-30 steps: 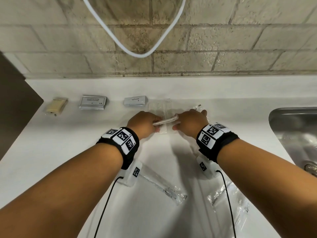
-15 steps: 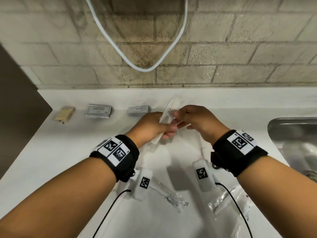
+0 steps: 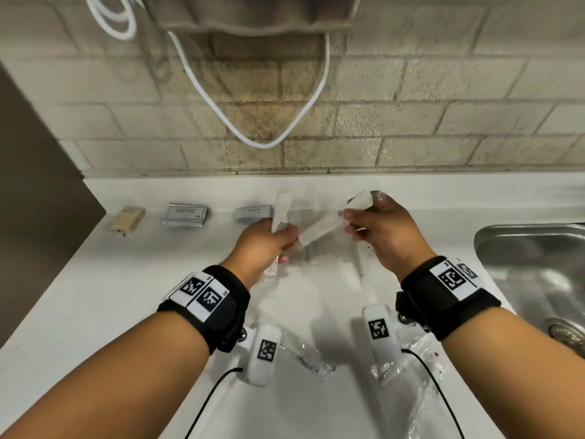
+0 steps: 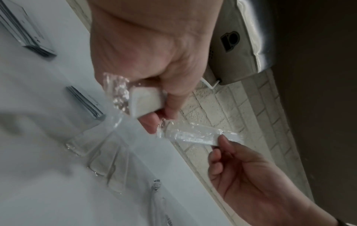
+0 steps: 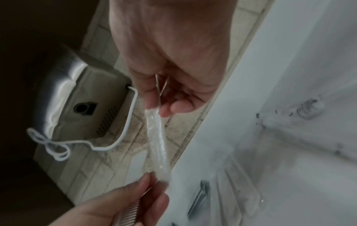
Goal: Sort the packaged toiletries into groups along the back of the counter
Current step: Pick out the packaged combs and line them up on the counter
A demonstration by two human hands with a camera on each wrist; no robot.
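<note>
Left hand (image 3: 269,245): fingers curled tight on a white comb (image 3: 282,210) in clear wrap, held up above the counter (image 3: 95,296).
Right hand (image 3: 383,236): fingertips pinch one end of a second wrapped comb (image 3: 319,231); the left hand's fingertips touch its other end.
Why: both combs look alike, so they probably go down together as one group.
Back row: soap bar (image 3: 125,219), shampoo packet (image 3: 186,214) and small grey box (image 3: 254,213) each sit apart, like separate groups.
Clear bags: toothbrush packs (image 3: 311,364) lie near the front, not yet sorted.

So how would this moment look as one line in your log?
left hand: grips wrapped comb | right hand: pinches second clear packet | both lifted off counter | back row: three packets placed
</note>
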